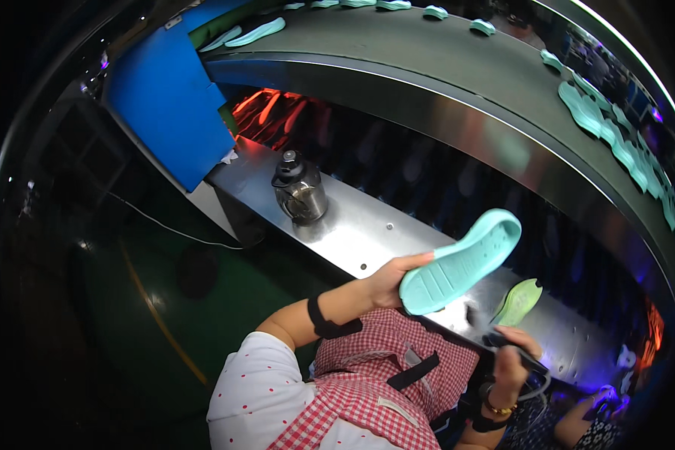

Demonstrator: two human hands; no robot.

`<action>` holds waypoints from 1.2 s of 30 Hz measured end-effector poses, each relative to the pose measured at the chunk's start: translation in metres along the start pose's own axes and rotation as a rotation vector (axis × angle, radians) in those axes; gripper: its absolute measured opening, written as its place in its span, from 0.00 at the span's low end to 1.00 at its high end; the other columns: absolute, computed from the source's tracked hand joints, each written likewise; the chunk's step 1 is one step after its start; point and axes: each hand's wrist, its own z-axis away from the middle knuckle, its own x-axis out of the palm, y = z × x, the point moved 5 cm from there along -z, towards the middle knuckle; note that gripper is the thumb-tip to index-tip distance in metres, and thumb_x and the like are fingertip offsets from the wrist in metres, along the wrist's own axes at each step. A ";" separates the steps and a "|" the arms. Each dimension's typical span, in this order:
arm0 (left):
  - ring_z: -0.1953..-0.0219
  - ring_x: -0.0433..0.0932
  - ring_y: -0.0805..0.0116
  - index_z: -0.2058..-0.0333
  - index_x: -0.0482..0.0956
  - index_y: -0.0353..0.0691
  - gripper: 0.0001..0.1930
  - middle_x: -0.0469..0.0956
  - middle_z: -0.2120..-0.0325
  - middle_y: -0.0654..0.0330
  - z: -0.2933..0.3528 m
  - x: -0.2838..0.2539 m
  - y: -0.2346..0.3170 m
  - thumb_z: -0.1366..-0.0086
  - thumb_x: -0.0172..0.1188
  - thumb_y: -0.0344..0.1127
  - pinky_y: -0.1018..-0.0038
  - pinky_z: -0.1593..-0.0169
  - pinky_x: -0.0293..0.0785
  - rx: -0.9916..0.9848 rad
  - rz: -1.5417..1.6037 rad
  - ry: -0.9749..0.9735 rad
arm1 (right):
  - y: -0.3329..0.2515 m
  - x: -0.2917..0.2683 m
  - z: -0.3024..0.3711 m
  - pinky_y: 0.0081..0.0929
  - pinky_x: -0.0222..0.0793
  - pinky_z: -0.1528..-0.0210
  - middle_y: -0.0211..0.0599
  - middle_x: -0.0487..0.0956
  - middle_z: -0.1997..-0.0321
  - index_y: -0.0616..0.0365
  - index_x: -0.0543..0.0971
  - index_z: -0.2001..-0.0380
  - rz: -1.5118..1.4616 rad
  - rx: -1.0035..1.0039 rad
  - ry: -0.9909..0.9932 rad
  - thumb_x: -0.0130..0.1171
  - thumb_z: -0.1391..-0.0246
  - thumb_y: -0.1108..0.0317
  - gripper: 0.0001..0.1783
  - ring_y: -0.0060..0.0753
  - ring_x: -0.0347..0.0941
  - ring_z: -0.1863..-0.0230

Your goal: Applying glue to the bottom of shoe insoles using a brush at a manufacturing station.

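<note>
My left hand (390, 282) grips a turquoise shoe sole (461, 262) by one end, thumb along its edge. The sole is tilted above the metal bench, its recessed side with grooves and small holes showing. My right hand (511, 358), below and to the right of the sole, is closed around a dark handheld tool (496, 337). Motion smears the tool's tip, so its exact kind cannot be told. A grey cable or hose (536, 390) runs beside that hand. Just beyond the tool, a yellow-green sole-shaped piece (520, 301) lies on the bench.
A glass jug with a black lid (300, 189) stands on the metal bench (352, 240). Behind the bench curves a raised conveyor belt (420, 45) carrying several turquoise soles (615, 139). A blue panel (165, 105) rises at left, near an orange glow. Another person's arm (577, 424) shows at lower right.
</note>
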 end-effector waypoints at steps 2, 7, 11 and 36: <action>0.51 0.69 0.56 0.44 0.55 0.33 0.27 0.64 0.49 0.48 0.017 0.010 0.038 0.37 0.39 0.45 0.59 0.47 0.64 0.144 -0.153 0.057 | 0.006 -0.032 0.007 0.06 0.48 0.88 0.54 0.72 0.58 0.65 0.70 0.62 -0.305 -0.067 0.271 0.51 0.52 0.68 0.14 0.12 0.52 0.92; 0.55 0.68 0.42 0.46 0.57 0.35 0.31 0.65 0.52 0.44 0.015 0.056 0.187 0.38 0.31 0.55 0.45 0.56 0.66 0.530 -0.227 -0.188 | 0.034 -0.065 0.001 0.08 0.46 0.89 0.56 0.71 0.55 0.68 0.66 0.58 -0.455 -0.042 0.215 0.44 0.45 0.68 0.15 0.11 0.50 0.94; 0.44 0.57 0.47 0.44 0.51 0.33 0.34 0.55 0.45 0.44 0.013 0.013 0.346 0.39 0.32 0.56 0.45 0.45 0.53 1.085 0.314 -0.054 | 0.040 -0.063 0.000 0.09 0.47 0.90 0.54 0.70 0.54 0.67 0.66 0.57 -0.531 0.013 0.239 0.42 0.44 0.69 0.14 0.11 0.51 0.93; 0.40 0.49 0.51 0.42 0.49 0.37 0.43 0.43 0.40 0.49 -0.331 0.200 0.098 0.51 0.57 0.53 0.56 0.41 0.49 0.410 -2.544 0.220 | 0.074 -0.101 0.032 0.15 0.67 0.65 0.45 0.72 0.54 0.67 0.69 0.56 -0.521 0.202 0.544 0.51 0.49 0.74 0.15 0.23 0.70 0.65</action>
